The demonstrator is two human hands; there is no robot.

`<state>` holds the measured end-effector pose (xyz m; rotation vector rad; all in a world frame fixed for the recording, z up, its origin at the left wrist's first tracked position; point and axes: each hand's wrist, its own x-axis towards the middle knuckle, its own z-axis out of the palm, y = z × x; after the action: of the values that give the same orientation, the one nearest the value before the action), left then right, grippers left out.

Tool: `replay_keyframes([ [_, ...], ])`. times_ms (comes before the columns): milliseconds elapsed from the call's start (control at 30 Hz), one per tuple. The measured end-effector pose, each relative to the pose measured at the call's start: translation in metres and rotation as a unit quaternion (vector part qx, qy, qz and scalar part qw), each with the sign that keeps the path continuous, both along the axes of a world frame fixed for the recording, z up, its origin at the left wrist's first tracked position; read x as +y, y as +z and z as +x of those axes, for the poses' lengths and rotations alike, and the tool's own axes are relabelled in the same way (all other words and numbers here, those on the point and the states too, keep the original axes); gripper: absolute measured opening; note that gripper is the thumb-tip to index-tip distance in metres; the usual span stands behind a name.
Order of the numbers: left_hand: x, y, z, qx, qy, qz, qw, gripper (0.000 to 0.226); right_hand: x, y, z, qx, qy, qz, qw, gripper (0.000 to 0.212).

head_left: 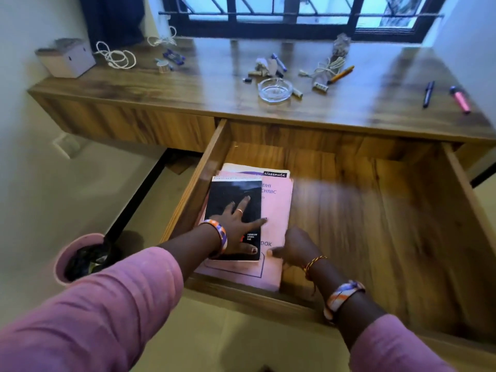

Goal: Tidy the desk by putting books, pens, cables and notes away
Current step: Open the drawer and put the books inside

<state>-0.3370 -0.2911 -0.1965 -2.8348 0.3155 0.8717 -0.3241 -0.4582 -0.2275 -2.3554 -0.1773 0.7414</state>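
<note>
The wooden drawer (375, 237) stands pulled out under the desk top (188, 84). In its left part lies a pink notebook (273, 210) with a black spiral pad (230, 191) on top. My left hand (241, 224) rests flat on the black pad, fingers spread. My right hand (295, 248) touches the pink notebook's right edge with curled fingers; whether it grips is unclear. On the desk lie a white cable (116, 57), blue pens (174, 56), a corded bundle (326, 68), an orange pen (341, 75), a dark pen (428, 93) and a pink marker (461, 99).
A glass ashtray (275, 89) sits mid-desk amid small batteries and paper scraps (264, 67). A white box (67, 59) stands at the far left corner. A pink bin (80, 257) with a dark liner is on the floor, left of the drawer.
</note>
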Motion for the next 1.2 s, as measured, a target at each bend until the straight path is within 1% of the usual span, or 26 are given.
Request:
replay_keyframes([
  [100, -0.003, -0.001, 0.001, 0.044, -0.027, 0.036, 0.998, 0.071, 0.000, 0.000, -0.001, -0.012, 0.015, -0.027, 0.999, 0.046],
  [233, -0.004, 0.003, -0.018, 0.043, -0.017, 0.017, 0.999, 0.067, 0.001, -0.004, -0.006, -0.018, 0.008, -0.017, 1.000, 0.045],
  [400, -0.003, 0.004, -0.047, 0.064, 0.044, -0.003, 0.997, 0.071, -0.001, -0.003, -0.017, -0.022, 0.028, -0.031, 0.999, 0.040],
  [500, -0.011, 0.011, -0.044, 0.090, 0.100, -0.015, 0.991, 0.070, -0.009, 0.004, -0.029, -0.010, 0.074, -0.054, 0.996, 0.043],
  [567, -0.015, 0.008, -0.048, 0.111, 0.121, -0.029, 0.986, 0.071, -0.017, 0.014, -0.040, -0.009, 0.115, -0.074, 0.991, 0.042],
  [600, -0.016, 0.006, -0.055, 0.108, 0.124, -0.046, 0.985, 0.069, -0.021, 0.020, -0.047, -0.017, 0.132, -0.073, 0.988, 0.041],
  [633, -0.016, 0.003, -0.062, 0.089, 0.128, -0.076, 0.985, 0.064, -0.025, 0.025, -0.054, -0.029, 0.142, -0.070, 0.987, 0.040],
  [667, -0.015, -0.001, -0.072, 0.048, 0.132, -0.121, 0.983, 0.060, -0.030, 0.029, -0.064, -0.040, 0.143, -0.069, 0.987, 0.043],
  [700, -0.015, -0.004, -0.081, -0.012, 0.133, -0.165, 0.977, 0.057, -0.033, 0.033, -0.073, -0.057, 0.142, -0.072, 0.986, 0.048],
  [733, -0.015, -0.003, -0.092, -0.076, 0.117, -0.186, 0.973, 0.059, -0.037, 0.036, -0.083, -0.089, 0.153, -0.087, 0.980, 0.055],
  [767, -0.016, -0.002, -0.101, -0.130, 0.078, -0.181, 0.972, 0.067, -0.040, 0.037, -0.094, -0.135, 0.181, -0.112, 0.968, 0.060],
  [833, -0.020, 0.000, -0.118, -0.178, -0.001, -0.129, 0.976, 0.092, -0.046, 0.037, -0.112, -0.223, 0.238, -0.157, 0.932, 0.067],
  [867, -0.022, 0.002, -0.124, -0.188, -0.020, -0.099, 0.977, 0.101, -0.049, 0.036, -0.118, -0.253, 0.250, -0.166, 0.920, 0.067],
  [900, -0.022, 0.003, -0.126, -0.195, -0.029, -0.078, 0.977, 0.104, -0.051, 0.036, -0.121, -0.276, 0.254, -0.169, 0.911, 0.063],
  [933, -0.022, 0.004, -0.127, -0.203, -0.031, -0.068, 0.976, 0.100, -0.051, 0.035, -0.122, -0.294, 0.259, -0.174, 0.904, 0.055],
  [1000, -0.023, 0.005, -0.124, -0.202, -0.028, -0.056, 0.977, 0.079, -0.049, 0.035, -0.122, -0.319, 0.262, -0.188, 0.891, 0.038],
  [1033, -0.024, 0.006, -0.123, -0.199, -0.029, -0.051, 0.978, 0.070, -0.047, 0.036, -0.121, -0.323, 0.261, -0.193, 0.889, 0.033],
  [1100, -0.024, 0.006, -0.122, -0.193, -0.034, -0.040, 0.980, 0.065, -0.046, 0.036, -0.119, -0.321, 0.269, -0.194, 0.887, 0.030],
  [1200, -0.023, 0.006, -0.118, -0.181, -0.034, -0.029, 0.982, 0.065, -0.045, 0.035, -0.113, -0.312, 0.284, -0.193, 0.886, 0.031],
])
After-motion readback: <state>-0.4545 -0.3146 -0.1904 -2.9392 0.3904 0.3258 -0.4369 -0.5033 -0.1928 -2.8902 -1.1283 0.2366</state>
